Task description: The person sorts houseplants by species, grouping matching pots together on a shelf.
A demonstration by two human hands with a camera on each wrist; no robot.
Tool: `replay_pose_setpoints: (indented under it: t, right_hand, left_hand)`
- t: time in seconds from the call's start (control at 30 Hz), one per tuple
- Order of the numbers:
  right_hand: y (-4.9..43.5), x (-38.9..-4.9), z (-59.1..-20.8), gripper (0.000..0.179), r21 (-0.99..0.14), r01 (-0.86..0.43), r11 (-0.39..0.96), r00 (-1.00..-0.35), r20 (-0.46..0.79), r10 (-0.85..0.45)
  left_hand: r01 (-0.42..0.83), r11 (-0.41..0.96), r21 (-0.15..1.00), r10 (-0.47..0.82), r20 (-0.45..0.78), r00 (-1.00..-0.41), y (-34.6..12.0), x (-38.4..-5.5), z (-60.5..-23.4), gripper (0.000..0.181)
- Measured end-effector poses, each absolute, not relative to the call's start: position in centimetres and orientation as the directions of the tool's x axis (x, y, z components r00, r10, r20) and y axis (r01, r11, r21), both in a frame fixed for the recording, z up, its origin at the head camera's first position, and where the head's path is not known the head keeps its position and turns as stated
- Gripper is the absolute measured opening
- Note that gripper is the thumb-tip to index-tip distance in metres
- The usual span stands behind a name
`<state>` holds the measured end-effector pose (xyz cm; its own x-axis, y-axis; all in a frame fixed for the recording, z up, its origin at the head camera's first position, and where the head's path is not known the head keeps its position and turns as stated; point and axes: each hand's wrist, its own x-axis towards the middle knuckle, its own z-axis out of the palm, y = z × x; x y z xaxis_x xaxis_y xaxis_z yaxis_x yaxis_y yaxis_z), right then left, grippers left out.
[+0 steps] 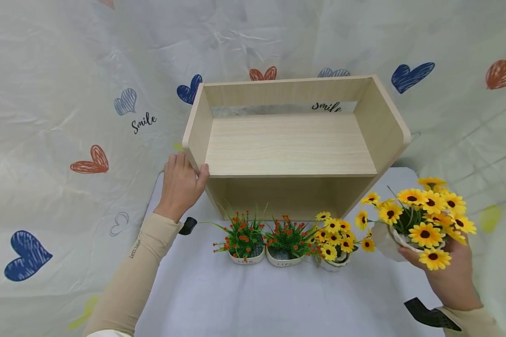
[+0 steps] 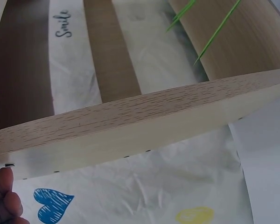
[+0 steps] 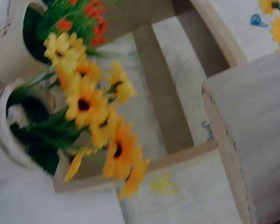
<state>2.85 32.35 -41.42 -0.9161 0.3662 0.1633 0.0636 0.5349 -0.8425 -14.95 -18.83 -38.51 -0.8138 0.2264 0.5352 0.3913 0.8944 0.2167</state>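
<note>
A pale wooden two-level shelf [image 1: 288, 145] stands on the white-covered table. My left hand [image 1: 181, 183] holds its left side, thumb at the front edge and fingers along the outer face; in the left wrist view, fingertips [image 2: 4, 182] show beside that panel. Out to the right, my right hand [image 1: 453, 269] grips a pot of artificial sunflowers [image 1: 426, 234], thumb at the rim. The held pot [image 3: 252, 135] fills the right of the right wrist view. In front of the shelf stands a smaller sunflower pot [image 1: 333, 264], beside two red-flowered plants [image 1: 244, 238] in white pots.
Behind the shelf hangs a pale sheet [image 1: 46, 117] printed with hearts and the word Smile. White cloth [image 1: 278, 304] covers the table in front of the row of pots. The shelf's lower compartment [image 1: 278, 194] opens toward the pots.
</note>
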Motion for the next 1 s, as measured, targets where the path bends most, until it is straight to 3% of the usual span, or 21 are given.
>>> replay_pose_setpoints:
  t: [0.37,0.53,0.63,0.73,0.9,1.0]
  right_hand:
    - [30.0,1.3,-37.8,0.112,-0.855,-0.017,0.518,-0.916,0.221,0.334]
    - [29.2,0.7,-36.7,0.107,-0.936,-0.130,0.328,-0.924,0.235,0.302]
    - [28.5,0.3,-36.2,0.108,-0.926,-0.135,0.353,-0.923,0.247,0.295]
    - [27.8,-0.3,-35.8,0.110,-0.878,-0.103,0.467,-0.920,0.262,0.291]
    - [26.5,-1.7,-35.2,0.106,-0.909,-0.178,0.376,-0.932,0.278,0.231]
    - [25.4,-2.4,-34.8,0.106,-0.893,-0.209,0.399,-0.931,0.306,0.197]
  left_hand:
    - [0.425,0.889,0.173,0.260,0.573,-0.777,-19.0,-15.1,-38.3,0.031]
    - [0.424,0.889,0.176,0.266,0.556,-0.787,-18.9,-15.4,-38.3,0.032]
    - [0.426,0.889,0.167,0.277,0.543,-0.793,-18.8,-15.5,-38.3,0.033]
    - [0.429,0.888,0.168,0.282,0.538,-0.794,-18.8,-15.7,-38.5,0.033]
    - [0.418,0.891,0.176,0.269,0.539,-0.798,-18.9,-15.9,-38.7,0.035]
    - [0.407,0.896,0.181,0.261,0.527,-0.809,-19.1,-15.8,-38.7,0.038]
